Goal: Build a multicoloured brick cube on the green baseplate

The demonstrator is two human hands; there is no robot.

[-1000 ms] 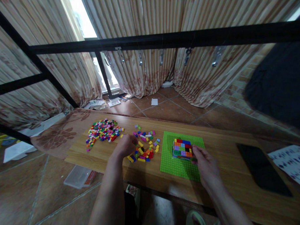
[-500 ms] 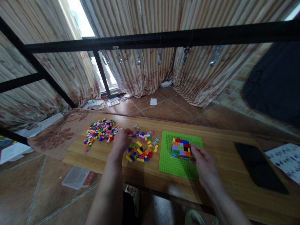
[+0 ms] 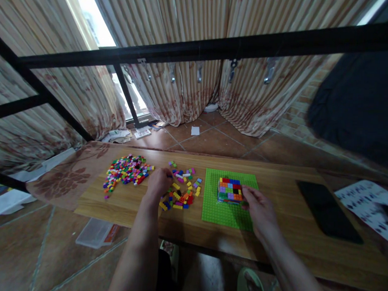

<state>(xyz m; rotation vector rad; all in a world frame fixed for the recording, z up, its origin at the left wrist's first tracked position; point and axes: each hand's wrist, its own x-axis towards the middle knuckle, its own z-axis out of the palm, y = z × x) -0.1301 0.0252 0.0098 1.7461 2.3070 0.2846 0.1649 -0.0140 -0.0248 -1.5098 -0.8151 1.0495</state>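
Multicoloured, roughly square stack of plastic bricks sits mid green studded plastic baseplate; no clear long axis. My right hand is nearer, thumb and fingers closed on its right side, forearm in over the wooden table's near edge. Left hand: well left, knuckles up, fingers curled beside loose coloured plastic bricks; can't tell if gripping any.

Green baseplate: studded, laid flat on the surface.
Brick block: assembled from multicoloured bricks, patchwork top turned upward, positioned over the baseplate's middle.
Loose bricks: mixed in colour, scattered left of the baseplate.
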